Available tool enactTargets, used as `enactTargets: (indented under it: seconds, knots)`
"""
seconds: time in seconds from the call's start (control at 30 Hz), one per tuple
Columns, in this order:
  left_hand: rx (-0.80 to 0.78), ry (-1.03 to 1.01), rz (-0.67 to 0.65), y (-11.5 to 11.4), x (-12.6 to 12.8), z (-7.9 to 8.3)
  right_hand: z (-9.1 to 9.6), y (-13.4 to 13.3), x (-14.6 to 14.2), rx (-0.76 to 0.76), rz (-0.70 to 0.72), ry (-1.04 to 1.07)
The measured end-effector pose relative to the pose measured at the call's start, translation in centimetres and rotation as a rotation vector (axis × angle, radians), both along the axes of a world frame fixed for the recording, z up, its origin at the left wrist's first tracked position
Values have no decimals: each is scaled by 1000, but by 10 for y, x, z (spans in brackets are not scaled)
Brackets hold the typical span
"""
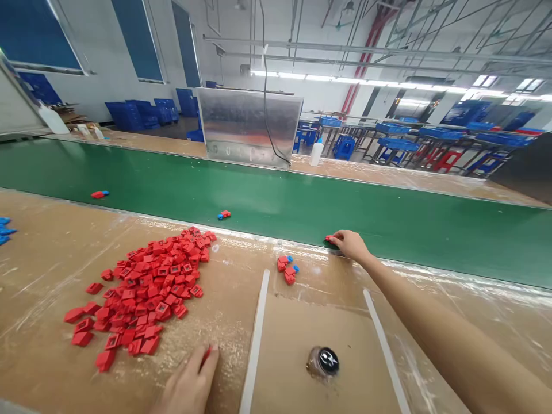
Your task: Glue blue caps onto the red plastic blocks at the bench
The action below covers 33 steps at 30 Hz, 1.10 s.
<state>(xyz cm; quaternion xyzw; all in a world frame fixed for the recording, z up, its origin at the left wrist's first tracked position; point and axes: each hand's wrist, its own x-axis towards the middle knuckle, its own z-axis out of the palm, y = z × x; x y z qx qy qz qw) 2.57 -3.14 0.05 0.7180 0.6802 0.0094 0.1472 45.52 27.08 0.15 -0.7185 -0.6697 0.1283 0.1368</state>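
My right hand (352,245) reaches out to the near edge of the green conveyor belt (276,201), its fingers closed on a small red part (329,238) that rests on the belt's edge. My left hand (190,386) lies low on the brown table, fingers pinched on a red part (207,353) just right of a big heap of red square plastic parts (146,290). A small cluster of red and blue parts (288,269) sits between the hands, near the belt.
Two red-and-blue assembled pieces (224,214) (99,194) lie on the belt. A black round object (324,362) sits on the table between two white strips (255,339). Blue parts (5,230) at the far left. A metal box (248,127) and white bottle (316,153) stand beyond the belt.
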Motion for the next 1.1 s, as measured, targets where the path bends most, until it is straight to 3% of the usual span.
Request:
enactTargets:
  seconds: [0.2, 0.37, 0.5, 0.63, 0.77, 0.87, 0.97, 1.1]
  knots:
    - [138, -90, -19, 20, 15, 29, 0, -70, 37, 6, -26, -28]
    - [235, -481, -19, 10, 32, 39, -3, -90, 35, 107, -62, -7]
    - [142, -845, 32, -12, 55, 33, 0, -86, 2, 160, 5, 32]
    - [30, -1221, 212, -27, 78, 19, 7, -81, -25, 115, 136, 54]
    - [-90, -1529, 380, -30, 98, 14, 16, -74, -24, 26, 123, 76]
    - [-195, -1664, 364, -27, 110, 17, 23, -80, -13, -12, 91, 128]
    - [-300, -1748, 326, -24, 120, 18, 30, -108, -6, -18, 82, 239]
    - [-418, -1775, 306, -22, 126, 10, 40, -179, -7, -22, 151, 427]
